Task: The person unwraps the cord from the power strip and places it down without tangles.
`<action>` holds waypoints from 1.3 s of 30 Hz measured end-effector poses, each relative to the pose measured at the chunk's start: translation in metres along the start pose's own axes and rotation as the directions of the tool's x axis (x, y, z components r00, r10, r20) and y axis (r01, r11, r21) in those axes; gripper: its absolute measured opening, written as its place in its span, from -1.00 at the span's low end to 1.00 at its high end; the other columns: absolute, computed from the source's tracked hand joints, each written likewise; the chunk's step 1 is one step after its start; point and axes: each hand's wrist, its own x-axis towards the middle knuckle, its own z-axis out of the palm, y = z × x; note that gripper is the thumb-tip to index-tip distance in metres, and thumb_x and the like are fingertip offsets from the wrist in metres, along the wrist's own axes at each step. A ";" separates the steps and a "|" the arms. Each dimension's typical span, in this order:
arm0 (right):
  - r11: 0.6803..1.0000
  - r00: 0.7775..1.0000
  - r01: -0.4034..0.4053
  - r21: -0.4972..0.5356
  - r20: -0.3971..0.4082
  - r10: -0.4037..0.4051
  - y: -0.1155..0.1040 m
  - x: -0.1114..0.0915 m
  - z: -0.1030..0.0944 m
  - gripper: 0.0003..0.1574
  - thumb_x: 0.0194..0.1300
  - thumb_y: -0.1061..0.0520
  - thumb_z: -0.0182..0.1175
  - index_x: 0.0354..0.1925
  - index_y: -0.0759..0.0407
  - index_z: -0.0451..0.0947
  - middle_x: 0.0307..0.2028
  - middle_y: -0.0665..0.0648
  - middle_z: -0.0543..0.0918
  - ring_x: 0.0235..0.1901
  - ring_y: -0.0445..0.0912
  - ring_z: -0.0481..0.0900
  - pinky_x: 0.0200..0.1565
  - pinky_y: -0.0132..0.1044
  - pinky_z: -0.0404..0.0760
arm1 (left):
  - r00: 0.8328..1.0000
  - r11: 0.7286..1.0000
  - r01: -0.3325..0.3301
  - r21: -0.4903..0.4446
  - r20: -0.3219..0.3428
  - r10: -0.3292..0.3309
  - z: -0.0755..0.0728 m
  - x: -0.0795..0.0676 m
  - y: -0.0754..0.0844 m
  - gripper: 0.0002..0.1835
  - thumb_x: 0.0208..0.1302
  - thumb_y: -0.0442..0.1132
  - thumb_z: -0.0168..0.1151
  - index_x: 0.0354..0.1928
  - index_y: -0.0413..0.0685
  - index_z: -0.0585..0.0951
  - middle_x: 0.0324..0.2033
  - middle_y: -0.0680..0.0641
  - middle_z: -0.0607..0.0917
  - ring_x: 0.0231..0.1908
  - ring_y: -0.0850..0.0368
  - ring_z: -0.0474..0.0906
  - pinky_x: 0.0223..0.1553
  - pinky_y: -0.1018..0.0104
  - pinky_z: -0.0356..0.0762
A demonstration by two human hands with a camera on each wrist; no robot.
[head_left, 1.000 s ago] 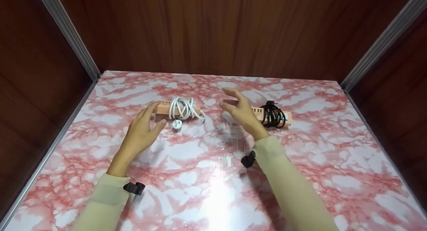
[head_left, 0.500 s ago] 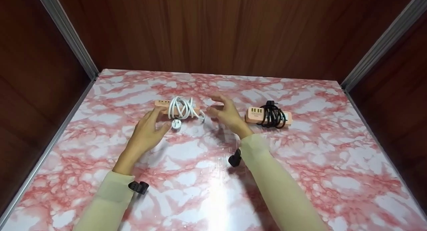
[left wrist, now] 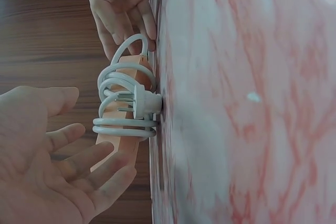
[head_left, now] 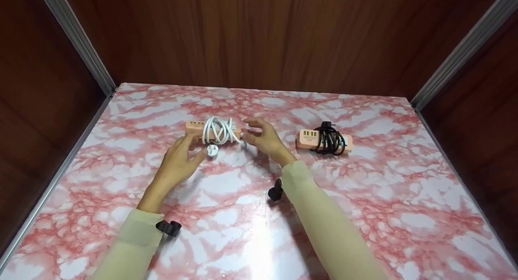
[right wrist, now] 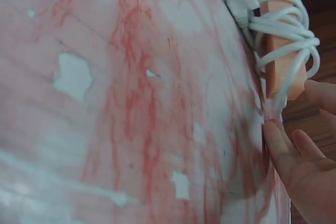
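toward the table's back edge (head_left: 263, 91), one white-corded strip (head_left: 218, 130) and one black-corded strip (head_left: 330, 140) leave room between. left hand (head_left: 176, 163) and right hand (head_left: 268, 141), fingers loose, flank the first.

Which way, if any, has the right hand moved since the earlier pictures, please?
Yes: in the head view, the right hand has moved left, away from the black-corded power strip toward the white cable.
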 end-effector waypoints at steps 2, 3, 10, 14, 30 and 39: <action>1.000 1.000 -0.004 0.015 0.012 0.004 0.001 0.001 0.002 -0.36 0.49 0.34 0.27 0.46 0.31 0.40 0.46 0.45 0.34 0.43 0.27 0.44 0.27 -0.07 0.64 | 1.000 1.000 0.005 -0.002 0.000 -0.005 0.000 0.000 0.000 -0.44 0.56 -0.12 0.24 0.51 -0.04 0.42 0.31 -0.28 0.57 0.33 -0.26 0.53 0.30 -0.11 0.56; 1.000 1.000 -0.006 0.015 0.017 0.005 0.001 0.002 0.003 -0.36 0.48 0.34 0.27 0.46 0.31 0.40 0.46 0.45 0.34 0.44 0.26 0.42 0.28 -0.06 0.63 | 1.000 1.000 0.011 -0.001 -0.001 -0.011 0.001 0.000 0.000 -0.44 0.56 -0.12 0.24 0.51 -0.03 0.42 0.31 -0.28 0.57 0.33 -0.25 0.53 0.30 -0.10 0.57; 1.000 0.999 -0.011 -0.029 0.033 0.012 0.001 0.004 0.007 -0.40 0.47 0.32 0.29 0.42 0.24 0.49 0.42 0.38 0.42 0.45 0.19 0.44 0.25 -0.05 0.65 | 1.000 1.000 0.009 0.014 0.001 -0.009 0.004 0.003 -0.002 -0.45 0.55 -0.13 0.23 0.49 -0.06 0.43 0.27 -0.30 0.60 0.23 -0.31 0.61 0.27 -0.14 0.58; 0.999 0.999 -0.014 -0.031 0.036 0.015 0.000 0.006 0.009 -0.45 0.49 0.32 0.28 0.39 0.23 0.53 0.38 0.36 0.47 0.42 0.17 0.47 0.22 -0.09 0.67 | 1.000 1.000 0.005 0.015 0.007 -0.005 0.005 0.004 -0.002 -0.46 0.57 -0.14 0.22 0.49 -0.05 0.43 0.28 -0.30 0.59 0.22 -0.33 0.62 0.26 -0.19 0.57; 0.999 0.998 0.006 -0.048 0.056 -0.003 -0.004 0.011 0.022 -0.58 0.48 0.35 0.26 0.26 0.34 0.59 0.22 0.36 0.67 0.17 0.14 0.66 0.01 -0.27 0.70 | 1.000 1.000 0.024 0.016 0.013 -0.024 0.007 0.002 -0.002 -0.45 0.57 -0.12 0.22 0.50 -0.01 0.41 0.38 -0.28 0.53 0.24 -0.33 0.59 0.24 -0.25 0.55; 0.999 0.999 -0.020 -0.050 0.037 0.022 -0.004 0.014 0.025 -0.58 0.47 0.35 0.27 0.26 0.31 0.61 0.23 0.40 0.65 0.12 0.07 0.68 -0.11 -0.34 0.67 | 0.999 0.999 0.042 0.009 0.012 -0.042 0.008 0.001 -0.003 -0.45 0.56 -0.14 0.23 0.50 -0.03 0.42 0.37 -0.28 0.54 0.25 -0.31 0.61 0.27 -0.20 0.56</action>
